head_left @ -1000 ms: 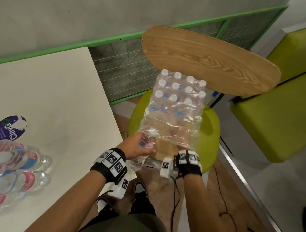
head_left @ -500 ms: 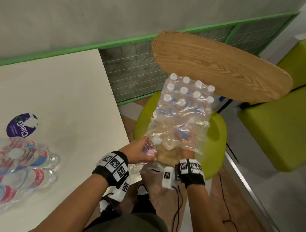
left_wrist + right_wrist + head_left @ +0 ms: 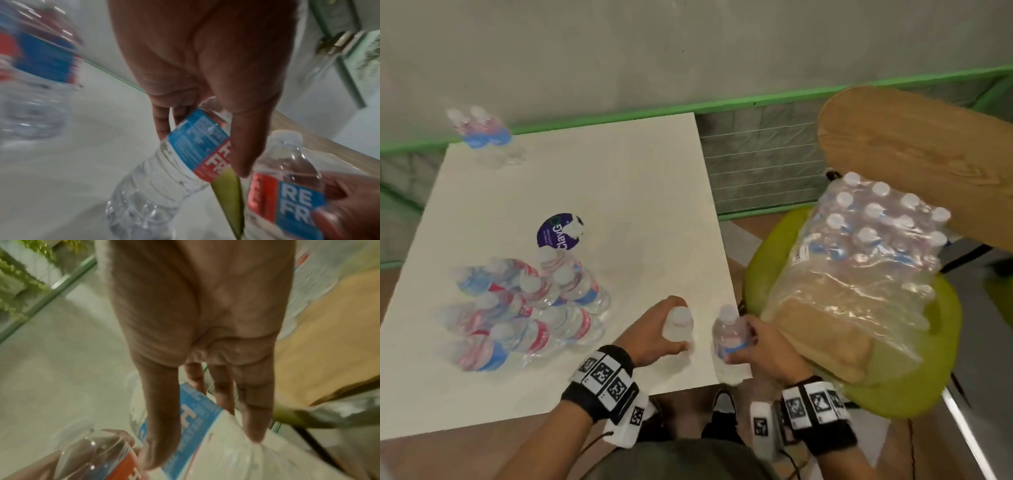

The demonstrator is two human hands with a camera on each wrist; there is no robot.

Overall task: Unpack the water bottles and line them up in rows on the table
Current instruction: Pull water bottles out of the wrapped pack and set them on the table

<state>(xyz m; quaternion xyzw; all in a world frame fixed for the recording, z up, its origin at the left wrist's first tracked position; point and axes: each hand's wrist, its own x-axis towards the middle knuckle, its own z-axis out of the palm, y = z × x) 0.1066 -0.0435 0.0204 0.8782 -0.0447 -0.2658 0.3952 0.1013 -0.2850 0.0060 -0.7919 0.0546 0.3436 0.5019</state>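
L bottle (image 3: 677,325) upright over table (image 3: 619,192) near edge, gripped by L hand (image 3: 654,337). R bottle (image 3: 729,337) at its 3 o'clock, over table corner, gripped by R hand (image 3: 763,349). Pack (image 3: 859,260) on chair (image 3: 914,387), 2 o'clock. Cluster (image 3: 527,308) at 9.

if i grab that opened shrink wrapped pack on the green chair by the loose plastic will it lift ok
Probably not. The pack still shows about a dozen capped bottles, so it is likely heavy. Its torn front film hangs crumpled, so it would likely stretch or slip. With the front rows gone, bottles could tip forward on the green chair.
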